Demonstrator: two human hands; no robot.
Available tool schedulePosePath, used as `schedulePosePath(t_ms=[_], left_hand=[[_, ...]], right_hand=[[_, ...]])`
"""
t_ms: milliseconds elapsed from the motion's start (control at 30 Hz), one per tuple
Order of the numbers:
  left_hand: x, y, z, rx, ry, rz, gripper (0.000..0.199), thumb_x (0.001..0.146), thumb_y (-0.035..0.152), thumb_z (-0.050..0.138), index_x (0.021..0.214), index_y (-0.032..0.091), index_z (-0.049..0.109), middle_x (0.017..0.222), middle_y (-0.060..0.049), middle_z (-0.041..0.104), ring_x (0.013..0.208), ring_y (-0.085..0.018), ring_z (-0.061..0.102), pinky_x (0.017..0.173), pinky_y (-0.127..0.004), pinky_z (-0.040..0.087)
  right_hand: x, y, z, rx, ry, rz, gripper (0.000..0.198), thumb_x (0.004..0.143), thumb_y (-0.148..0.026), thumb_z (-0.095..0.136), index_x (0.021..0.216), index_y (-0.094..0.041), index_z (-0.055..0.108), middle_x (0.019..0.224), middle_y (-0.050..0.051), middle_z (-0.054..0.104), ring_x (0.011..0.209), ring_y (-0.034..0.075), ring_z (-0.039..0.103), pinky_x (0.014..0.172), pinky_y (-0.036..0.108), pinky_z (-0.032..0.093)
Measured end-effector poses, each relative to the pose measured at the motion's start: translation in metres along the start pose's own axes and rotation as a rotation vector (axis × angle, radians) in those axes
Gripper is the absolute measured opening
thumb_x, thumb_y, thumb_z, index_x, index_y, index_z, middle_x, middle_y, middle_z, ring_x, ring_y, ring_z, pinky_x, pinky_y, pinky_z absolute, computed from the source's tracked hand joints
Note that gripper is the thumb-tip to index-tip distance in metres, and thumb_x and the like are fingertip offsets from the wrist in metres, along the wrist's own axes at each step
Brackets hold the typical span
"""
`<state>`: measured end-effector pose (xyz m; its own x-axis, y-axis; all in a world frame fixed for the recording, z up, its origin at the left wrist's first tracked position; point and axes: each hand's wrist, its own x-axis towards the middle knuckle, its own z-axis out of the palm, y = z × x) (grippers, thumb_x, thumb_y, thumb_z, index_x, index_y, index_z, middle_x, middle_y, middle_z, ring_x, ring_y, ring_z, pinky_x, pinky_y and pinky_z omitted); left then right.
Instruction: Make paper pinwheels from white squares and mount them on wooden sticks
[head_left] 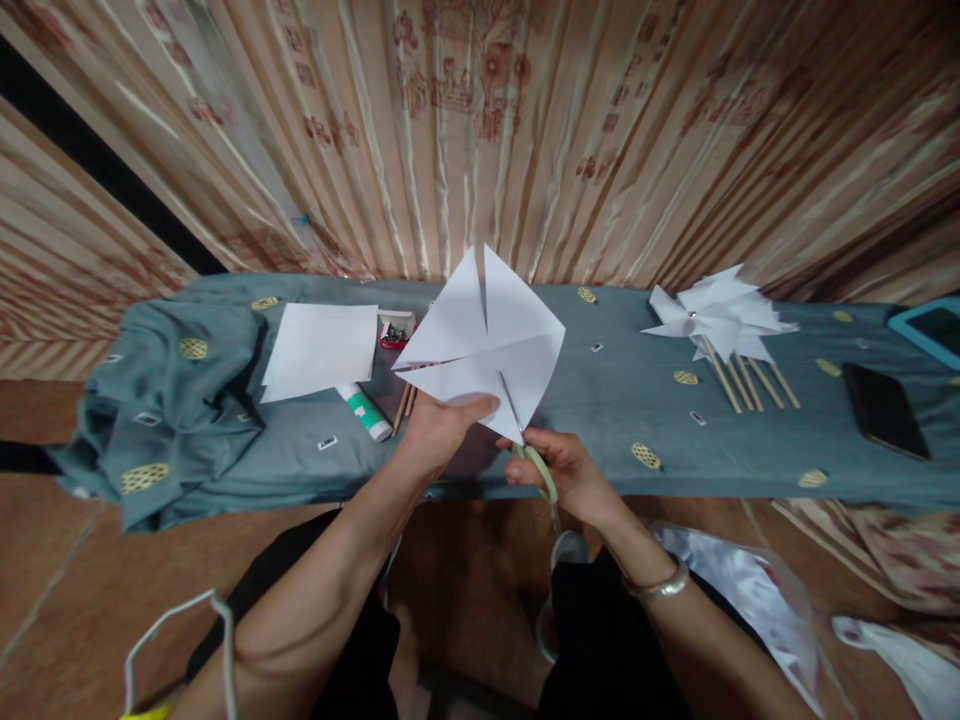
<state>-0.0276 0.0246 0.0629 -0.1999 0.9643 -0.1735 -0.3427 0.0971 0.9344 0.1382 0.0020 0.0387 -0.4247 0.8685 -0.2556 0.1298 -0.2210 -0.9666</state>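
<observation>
A square white sheet of paper [517, 335] is held up over the table's front half, slit inward from its top and left corners. My left hand [446, 425] grips its lower left edge, thumb on top. My right hand [562, 465] is closed round the pale green handles of a pair of scissors [541, 470]. Their blades lie on the paper at its bottom corner, pointing up toward its middle. Just left of the paper, a small red and white box [396, 330] holds small metal pieces. Thin wooden sticks [403, 408] lie partly hidden beneath the sheet.
A stack of white paper [322, 345] and a green and white tube [365, 412] lie left on the cloth-covered table [622, 400]. Several paper pinwheels [724, 315] on sticks and a dark phone [885, 410] lie right. A curtain [480, 140] hangs behind.
</observation>
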Motion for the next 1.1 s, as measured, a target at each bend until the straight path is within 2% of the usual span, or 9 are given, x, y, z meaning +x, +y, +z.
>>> schedulePosePath(t_ms=[133,433,600,733,900,1100], left_hand=[[-0.0004,-0.0028,0.0007,-0.006,-0.005,-0.025,0.038,0.047,0.017,0.079,0.081,0.021,0.065,0.081,0.001,0.071,0.073,-0.018,0.063,0.074,-0.030,0.051],[-0.0013,-0.0031,0.0005,-0.010,0.010,-0.018,0.040,0.047,0.018,0.079,0.085,0.021,0.066,0.085,-0.001,0.072,0.077,-0.018,0.064,0.080,-0.032,0.051],[-0.0022,-0.0017,0.0010,0.006,0.005,-0.018,0.038,0.046,0.018,0.079,0.082,0.020,0.066,0.083,-0.001,0.072,0.076,-0.019,0.064,0.077,-0.033,0.051],[-0.0041,0.0000,0.0016,0.059,-0.001,-0.021,0.034,0.046,0.017,0.079,0.076,0.021,0.065,0.077,0.000,0.071,0.070,-0.019,0.062,0.071,-0.032,0.051],[-0.0048,-0.0002,0.0020,0.071,-0.026,-0.021,0.030,0.048,0.019,0.079,0.075,0.021,0.065,0.077,0.000,0.071,0.070,-0.018,0.062,0.071,-0.031,0.051],[-0.0033,-0.0028,0.0014,0.042,-0.004,-0.006,0.036,0.048,0.019,0.078,0.081,0.021,0.064,0.080,0.000,0.071,0.073,-0.018,0.062,0.075,-0.031,0.051]], right_hand=[[-0.0003,0.0000,-0.0013,-0.026,0.008,-0.025,0.036,0.063,-0.045,0.081,0.082,-0.016,0.071,0.062,-0.002,0.061,0.058,0.010,0.052,0.054,0.023,0.039],[0.0001,-0.0026,0.0053,0.105,0.058,0.061,0.045,0.052,-0.047,0.085,0.083,-0.017,0.072,0.059,-0.002,0.061,0.053,0.011,0.053,0.053,0.026,0.045],[0.0000,-0.0006,0.0029,0.040,0.042,0.019,0.042,0.058,-0.047,0.082,0.085,-0.017,0.071,0.062,-0.001,0.063,0.057,0.012,0.054,0.055,0.026,0.044],[0.0010,0.0027,0.0012,-0.013,0.024,-0.001,0.037,0.062,-0.049,0.079,0.075,-0.017,0.067,0.062,-0.002,0.061,0.058,0.012,0.054,0.055,0.024,0.042],[0.0015,0.0021,0.0028,0.005,0.046,0.015,0.038,0.060,-0.051,0.079,0.066,-0.018,0.063,0.058,-0.003,0.057,0.056,0.011,0.052,0.052,0.024,0.040],[0.0013,-0.0037,0.0074,0.081,0.066,0.047,0.041,0.056,-0.051,0.082,0.074,-0.016,0.069,0.055,-0.002,0.059,0.050,0.010,0.049,0.050,0.025,0.041]])
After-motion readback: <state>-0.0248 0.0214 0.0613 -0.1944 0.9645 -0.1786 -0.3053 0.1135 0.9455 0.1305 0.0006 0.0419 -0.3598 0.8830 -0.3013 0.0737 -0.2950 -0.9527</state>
